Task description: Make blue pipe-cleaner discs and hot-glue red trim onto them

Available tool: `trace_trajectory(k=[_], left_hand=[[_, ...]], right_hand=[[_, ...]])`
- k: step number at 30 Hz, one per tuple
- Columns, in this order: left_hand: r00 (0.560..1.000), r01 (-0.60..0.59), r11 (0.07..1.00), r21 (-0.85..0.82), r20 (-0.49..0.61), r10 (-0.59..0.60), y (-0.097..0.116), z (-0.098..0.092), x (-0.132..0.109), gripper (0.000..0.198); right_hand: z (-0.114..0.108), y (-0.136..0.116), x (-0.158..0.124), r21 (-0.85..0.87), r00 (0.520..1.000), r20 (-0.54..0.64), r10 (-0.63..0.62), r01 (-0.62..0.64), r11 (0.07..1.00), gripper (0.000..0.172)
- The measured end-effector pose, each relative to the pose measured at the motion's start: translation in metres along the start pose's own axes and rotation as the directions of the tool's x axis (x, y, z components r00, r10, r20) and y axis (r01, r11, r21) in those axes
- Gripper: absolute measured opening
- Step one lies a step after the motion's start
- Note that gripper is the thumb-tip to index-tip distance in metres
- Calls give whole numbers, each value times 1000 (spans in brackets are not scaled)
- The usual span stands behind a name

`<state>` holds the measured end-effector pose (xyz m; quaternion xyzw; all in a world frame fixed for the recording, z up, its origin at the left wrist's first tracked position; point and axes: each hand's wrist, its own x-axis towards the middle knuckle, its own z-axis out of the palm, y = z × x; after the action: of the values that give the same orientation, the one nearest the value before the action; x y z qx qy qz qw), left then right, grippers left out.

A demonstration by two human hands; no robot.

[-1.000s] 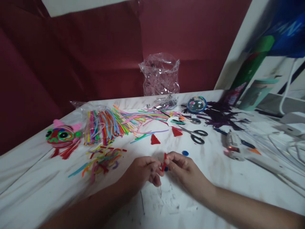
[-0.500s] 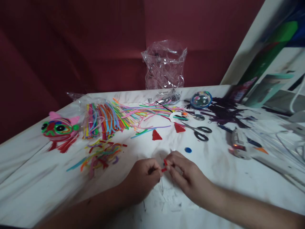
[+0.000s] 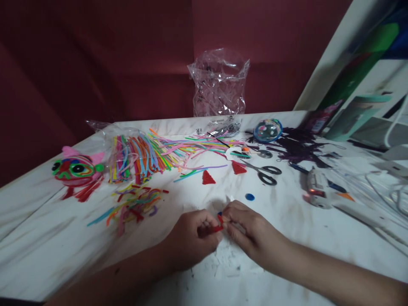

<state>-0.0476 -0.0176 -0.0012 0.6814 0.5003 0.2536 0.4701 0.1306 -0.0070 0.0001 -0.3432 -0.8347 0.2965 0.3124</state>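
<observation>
Together over the near middle of a white, marble-patterned counter (image 3: 280, 272), both bare hands work at a short, bent red fuzzy strip (image 3: 218, 228). The left hand (image 3: 196, 236) is mostly closed, its fingers curled and its thumb and forefinger pinching one part of the strip. The right hand (image 3: 247, 225) is closed to a narrow pinch, thumb and fingertips gripping the other end, so the piece spans the small gap between the two hands. A small blue piece (image 3: 219, 213) peeks out just beside the right fingertips, mostly hidden.

Beyond the hands lie a flat round blue disc (image 3: 250, 197), two red ridged trapezoid pieces (image 3: 208, 177) and open scissors with black handles (image 3: 257, 168). To the left, a loose heap of short, multicoloured fuzzy offcuts (image 3: 137, 204) sits near a colourful animal face with pink ears and large black eyes (image 3: 79, 170). Behind the heap, a bundle of long multicoloured fuzzy stems (image 3: 140, 159) lies partly inside clear plastic. On the right, a whitish device with a glowing orange light (image 3: 317, 187) rests near pale cables (image 3: 379, 187). Farther back stand a crumpled transparent bag (image 3: 219, 91) and a clear, blue-rimmed dome (image 3: 268, 130) beside dark purple strands (image 3: 298, 146).
</observation>
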Motion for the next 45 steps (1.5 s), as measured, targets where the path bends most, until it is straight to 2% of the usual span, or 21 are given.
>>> trace_trajectory(k=[4,8,11,14,17,21,26,28,32,40,45], left_hand=[[991,-94,982,161,-80,108,0,1,-1,14],[964,-222,943,249,-91,251,-4,0,-1,16],[935,-314,871,378,-38,354,-10,1,-2,15],[898,-417,768,486,90,431,-14,5,-5,13],[873,-466,700,542,153,463,-16,9,-6,15],[857,-483,683,548,138,496,-17,11,-5,16],[795,-529,634,564,69,603,-19,11,-4,12],[779,-527,614,587,46,625,-20,11,-4,11],[792,-526,611,591,78,606,-22,12,-3,9],[786,-538,612,579,84,612,-21,12,-3,9],[797,-531,611,588,100,596,-22,11,-2,10]], right_hand=[[-1,-1,0,10,999,22,43,-44,999,19],[-5,1,2,-47,999,50,-13,15,999,19],[-16,8,7,-207,998,49,27,-17,978,18],[-24,20,11,-361,984,136,115,-59,931,18],[-22,30,13,-474,968,212,137,-21,880,20],[-15,36,13,-579,986,114,121,-33,815,21],[-15,35,11,-463,986,152,68,10,886,8],[-14,35,11,-435,986,151,68,5,900,10],[-8,38,11,-377,990,128,55,-3,926,20],[-5,37,11,-351,989,109,101,-56,935,17],[-6,38,11,-274,987,95,130,-99,957,22]])
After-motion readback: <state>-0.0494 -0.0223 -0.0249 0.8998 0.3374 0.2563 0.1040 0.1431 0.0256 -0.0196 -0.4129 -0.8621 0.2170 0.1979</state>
